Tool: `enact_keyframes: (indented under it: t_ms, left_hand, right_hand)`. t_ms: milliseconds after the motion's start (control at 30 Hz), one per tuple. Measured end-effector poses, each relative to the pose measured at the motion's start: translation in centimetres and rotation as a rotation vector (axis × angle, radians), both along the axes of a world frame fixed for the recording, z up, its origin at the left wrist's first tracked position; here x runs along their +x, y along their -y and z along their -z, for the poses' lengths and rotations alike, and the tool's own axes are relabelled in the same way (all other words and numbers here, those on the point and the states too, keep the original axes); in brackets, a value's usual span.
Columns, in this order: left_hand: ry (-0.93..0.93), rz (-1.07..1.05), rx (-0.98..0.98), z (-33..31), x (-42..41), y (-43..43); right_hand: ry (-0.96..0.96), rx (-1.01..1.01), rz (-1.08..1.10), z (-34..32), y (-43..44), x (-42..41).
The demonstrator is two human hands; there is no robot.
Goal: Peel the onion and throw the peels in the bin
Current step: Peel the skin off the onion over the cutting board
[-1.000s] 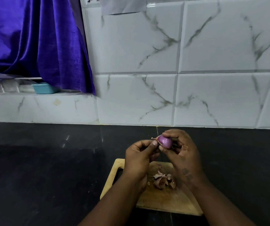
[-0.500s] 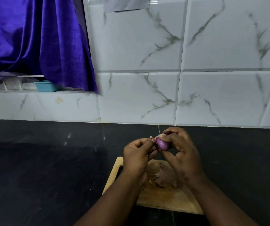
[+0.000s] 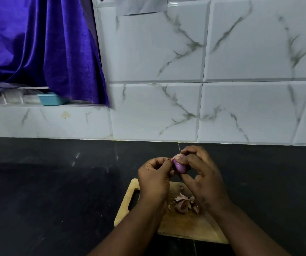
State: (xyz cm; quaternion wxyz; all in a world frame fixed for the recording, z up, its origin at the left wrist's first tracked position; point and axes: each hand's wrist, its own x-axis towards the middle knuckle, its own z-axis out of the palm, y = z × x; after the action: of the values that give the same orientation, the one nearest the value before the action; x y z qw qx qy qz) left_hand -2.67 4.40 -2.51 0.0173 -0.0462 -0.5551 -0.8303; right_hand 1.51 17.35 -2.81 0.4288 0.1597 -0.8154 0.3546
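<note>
A small purple onion point(image 3: 179, 165) is held above the far end of a wooden cutting board point(image 3: 183, 228). My right hand point(image 3: 202, 174) grips it from above and below with fingers and thumb. At the onion's left end my left hand point(image 3: 155, 175) pinches a thin strip of peel between thumb and forefinger. A heap of dry peels point(image 3: 184, 204) lies on the board between my wrists. No bin is in view.
The board sits on a black counter point(image 3: 56, 191) against a white marble-tiled wall point(image 3: 203, 80). On a ledge at the left stands a small blue tub point(image 3: 51, 99) under a purple curtain point(image 3: 37, 43).
My hands have stayed over the board while the onion turned a little in my right fingers. The left thumb and forefinger closed on a peel strip at its left end.
</note>
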Motion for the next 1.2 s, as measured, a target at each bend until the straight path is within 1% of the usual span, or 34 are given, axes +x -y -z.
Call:
enact_keyframes:
  t_ms: [200,300,433,533,700,800,900,1000,1200]
  left_hand:
    - [-0.101,-0.025,-0.037,-0.3,0.3,0.0]
    - [-0.11,-0.044,-0.04,-0.5,-0.2,0.2]
    - [-0.165,0.022,-0.076,-0.5,0.0,0.4]
    - [-0.187,0.058,-0.116,-0.2,0.5,0.2]
    - [-0.203,0.041,-0.237,-0.1,0.4,0.2]
    - [-0.211,0.043,-0.226,-0.4,0.6,0.3]
    - [-0.314,0.006,-0.224,-0.6,0.7,0.4]
    - [-0.429,-0.002,-0.302,-0.6,0.4,0.6]
    - [-0.469,-0.068,-0.422,-0.4,-0.1,0.8]
  right_hand:
    - [0.016,-0.258,-0.155,-0.3,0.0,0.0]
    - [0.112,-0.482,-0.279,-0.3,0.0,0.1]
    - [0.158,-0.66,-0.279,-0.2,-1.0,-0.5]
    - [0.202,-0.788,-0.332,-0.2,-1.8,-0.7]
    - [0.254,-0.778,-0.367,-0.1,-1.9,-0.6]
    - [0.276,-0.765,-0.388,-0.1,-2.0,-0.7]
    - [0.294,-0.753,-0.402,0.0,-2.0,-0.6]
    - [0.315,-0.715,-0.389,0.2,-1.9,-0.6]
    - [0.332,-0.708,-0.369,0.1,-2.0,-0.7]
